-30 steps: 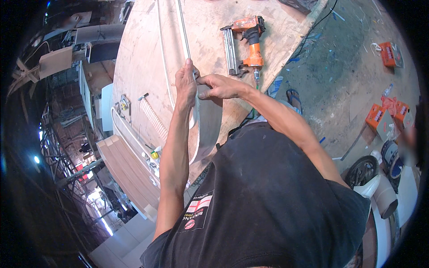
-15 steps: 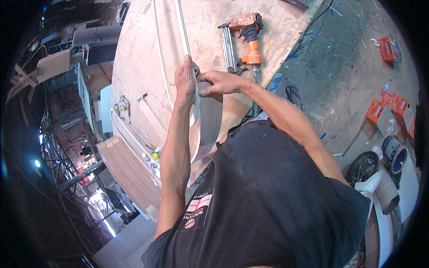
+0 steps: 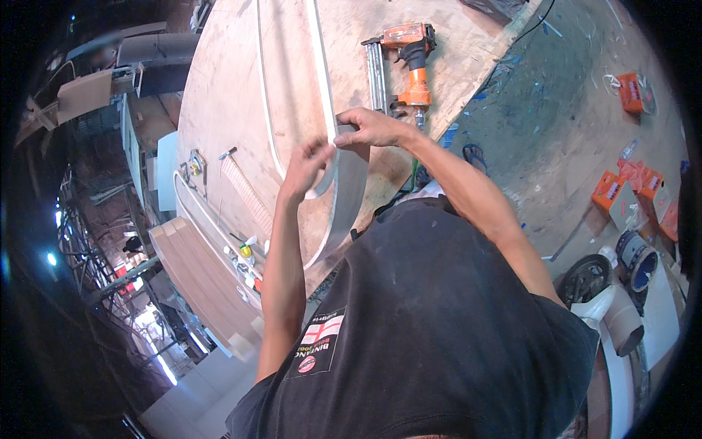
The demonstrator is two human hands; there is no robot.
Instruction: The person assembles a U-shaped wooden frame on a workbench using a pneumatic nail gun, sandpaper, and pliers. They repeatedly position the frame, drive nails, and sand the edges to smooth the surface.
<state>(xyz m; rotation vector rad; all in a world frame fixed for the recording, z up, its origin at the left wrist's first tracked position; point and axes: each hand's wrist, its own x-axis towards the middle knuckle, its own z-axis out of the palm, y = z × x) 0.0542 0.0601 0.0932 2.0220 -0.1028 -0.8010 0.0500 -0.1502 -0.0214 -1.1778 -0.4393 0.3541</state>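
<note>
A stained grey floor, scattered with scraps, takes up the right side. On it, at the person's left, spreads a broad plywood surface, its near part hidden by the person's black T-shirt.

A long, curved panel stands on edge on this surface, grey-faced with a white upper edge, running from the far side toward the body. Left of it, a thin white strip bends along the plywood. Farther left and nearer is a stack of curved brown boards, partly behind the left forearm.

Near the right border lie a cardboard tube and a black wheel, well apart from the work.

An orange pneumatic nailer lies just beyond the right hand, close to the panel's right side and the nearest bulky object there. That hand's grip is narrow, thumb and fingers pinching the panel's upper edge. The left hand is blurred against the panel's other side, fingers partly curled; whether its grip holds anything, I cannot tell.

Orange boxes sit on the floor farther right. Smallest are a sandal beside the plywood and a yellow-capped item near the boards.
</note>
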